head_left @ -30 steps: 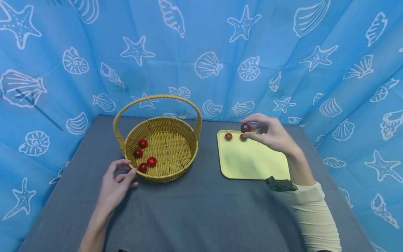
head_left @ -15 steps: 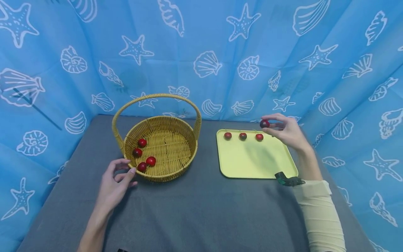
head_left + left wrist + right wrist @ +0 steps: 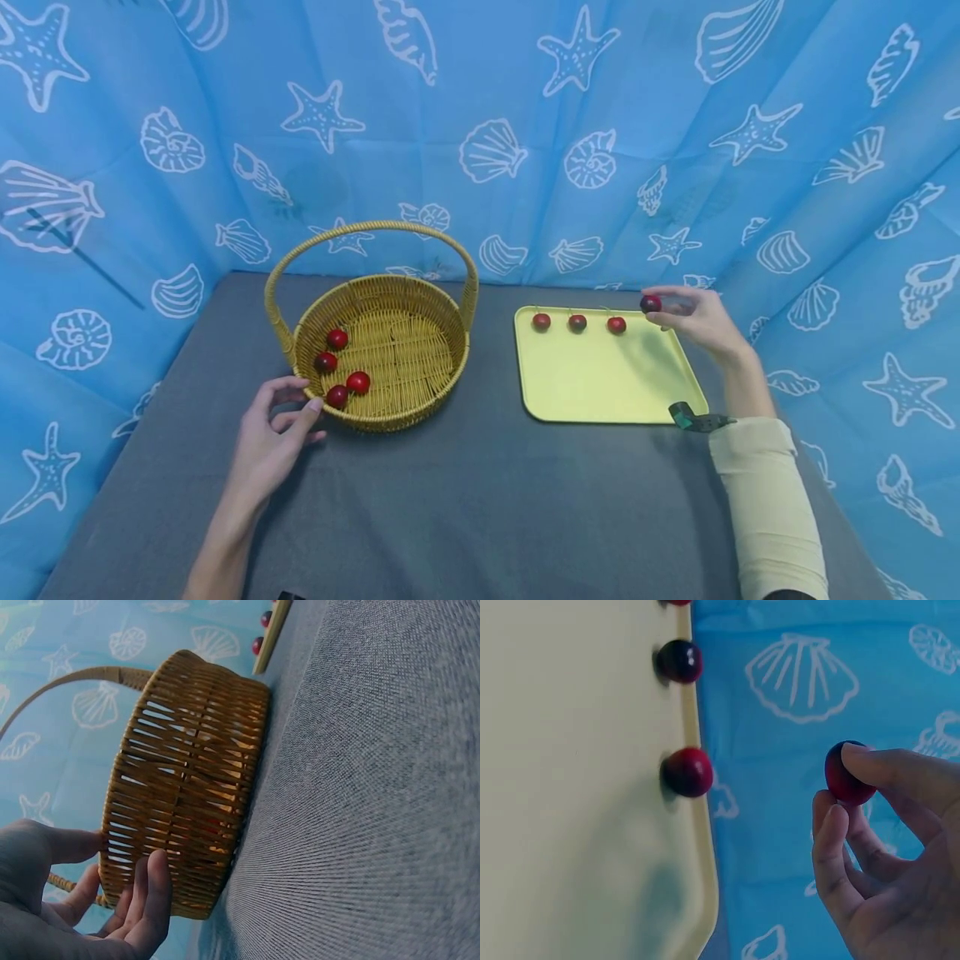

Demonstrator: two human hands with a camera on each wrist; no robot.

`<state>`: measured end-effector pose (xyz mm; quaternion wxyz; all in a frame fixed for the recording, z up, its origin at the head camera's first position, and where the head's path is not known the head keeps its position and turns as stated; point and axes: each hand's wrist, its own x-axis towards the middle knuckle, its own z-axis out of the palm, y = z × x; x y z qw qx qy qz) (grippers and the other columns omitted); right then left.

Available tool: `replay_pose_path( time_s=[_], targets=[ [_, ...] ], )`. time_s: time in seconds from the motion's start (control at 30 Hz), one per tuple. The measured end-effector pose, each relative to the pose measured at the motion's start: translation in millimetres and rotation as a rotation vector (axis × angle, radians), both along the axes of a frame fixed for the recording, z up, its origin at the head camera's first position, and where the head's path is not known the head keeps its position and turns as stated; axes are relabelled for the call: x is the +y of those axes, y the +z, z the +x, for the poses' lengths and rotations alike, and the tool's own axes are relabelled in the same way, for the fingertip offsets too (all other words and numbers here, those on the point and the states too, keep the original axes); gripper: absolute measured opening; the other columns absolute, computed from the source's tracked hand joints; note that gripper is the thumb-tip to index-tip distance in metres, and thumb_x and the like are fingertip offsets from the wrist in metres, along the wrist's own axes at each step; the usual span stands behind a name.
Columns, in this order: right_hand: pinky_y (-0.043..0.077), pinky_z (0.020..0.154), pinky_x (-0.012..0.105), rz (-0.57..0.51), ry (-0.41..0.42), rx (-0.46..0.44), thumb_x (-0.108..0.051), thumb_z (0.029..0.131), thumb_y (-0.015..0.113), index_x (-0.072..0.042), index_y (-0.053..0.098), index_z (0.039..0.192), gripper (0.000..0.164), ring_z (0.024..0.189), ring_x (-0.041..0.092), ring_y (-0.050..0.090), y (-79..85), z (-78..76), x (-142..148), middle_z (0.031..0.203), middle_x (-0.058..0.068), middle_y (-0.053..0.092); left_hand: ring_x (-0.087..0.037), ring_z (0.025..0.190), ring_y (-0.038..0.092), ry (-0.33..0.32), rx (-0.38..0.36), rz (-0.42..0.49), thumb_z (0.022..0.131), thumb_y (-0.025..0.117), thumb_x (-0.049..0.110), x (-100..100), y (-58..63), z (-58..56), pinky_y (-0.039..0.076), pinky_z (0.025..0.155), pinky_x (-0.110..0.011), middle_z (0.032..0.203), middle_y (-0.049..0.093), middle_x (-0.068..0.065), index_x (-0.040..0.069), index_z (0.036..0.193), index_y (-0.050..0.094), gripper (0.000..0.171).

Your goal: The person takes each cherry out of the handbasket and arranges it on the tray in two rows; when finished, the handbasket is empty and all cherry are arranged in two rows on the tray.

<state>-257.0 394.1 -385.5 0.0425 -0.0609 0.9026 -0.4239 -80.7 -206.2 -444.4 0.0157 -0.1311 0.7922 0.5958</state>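
Observation:
My right hand [image 3: 697, 318] pinches a dark red cherry [image 3: 650, 304] between thumb and fingers, above the far right corner of the yellow tray [image 3: 600, 383]. In the right wrist view, the held cherry [image 3: 847, 774] is clear of the tray. Three cherries stand in a row along the tray's far edge, the rightmost cherry [image 3: 617, 325] nearest my hand. On the left stands a round wicker basket [image 3: 405, 417] with a tall arched handle. Several cherries, one of them a bright red cherry [image 3: 358, 382], lie in its left part. My left hand [image 3: 273, 433] holds the basket's near left rim with thumb and fingers.
A grey cloth [image 3: 480, 500] covers the table. Behind and at both sides hangs a blue curtain [image 3: 420, 179] printed with white shells and starfish. The basket's handle [image 3: 375, 226] arches high over it.
My right hand has carried its cherry rightward, from over the middle of the row to the tray's far right corner. The left hand stays at the basket rim.

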Motion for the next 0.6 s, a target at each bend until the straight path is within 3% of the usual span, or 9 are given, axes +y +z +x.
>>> replay_pose_path(
  time_s=[0.13, 0.23, 0.4, 0.6],
  targets=[
    [0.065, 0.085, 0.022, 0.047, 0.005, -0.063, -0.014, 0.104, 0.074, 0.002, 0.057, 0.153, 0.054, 0.096, -0.009, 0.072, -10.0, -6.3, 11.7, 0.141, 0.024, 0.071, -0.014, 0.106, 0.073, 0.005, -0.005, -0.002, 0.111, 0.064, 0.029, 0.6, 0.1, -0.2, 0.072, 0.087, -0.031, 0.148, 0.047, -0.014, 0.010, 0.156, 0.042, 0.053],
    [0.067, 0.087, 0.025, 0.078, 0.021, -0.089, -0.013, 0.105, 0.072, 0.004, 0.054, 0.154, 0.055, 0.095, -0.006, 0.074, -19.1, -11.3, 19.6, 0.149, 0.035, 0.061, -0.014, 0.106, 0.073, 0.004, 0.001, -0.004, 0.111, 0.064, 0.029, 0.8, 0.1, -0.2, 0.072, 0.087, -0.030, 0.148, 0.048, -0.014, 0.010, 0.155, 0.042, 0.053],
    [0.070, 0.087, 0.029, 0.112, 0.029, -0.126, -0.011, 0.104, 0.072, 0.005, 0.055, 0.153, 0.053, 0.096, 0.002, 0.076, -34.9, -19.5, 28.8, 0.150, 0.037, 0.058, -0.014, 0.105, 0.073, 0.009, 0.007, -0.005, 0.111, 0.064, 0.028, 1.1, 0.1, 0.3, 0.072, 0.086, -0.031, 0.147, 0.048, -0.014, 0.009, 0.155, 0.043, 0.052],
    [0.063, 0.074, 0.024, 0.212, 0.018, -0.140, -0.015, 0.104, 0.074, 0.002, 0.059, 0.151, 0.052, 0.095, 0.004, 0.064, -46.9, -22.7, 32.2, 0.150, 0.035, 0.057, -0.017, 0.106, 0.073, 0.019, -0.002, -0.019, 0.111, 0.064, 0.027, 2.3, 0.4, 0.3, 0.072, 0.085, -0.031, 0.148, 0.048, -0.015, 0.010, 0.155, 0.043, 0.051]
  ],
)
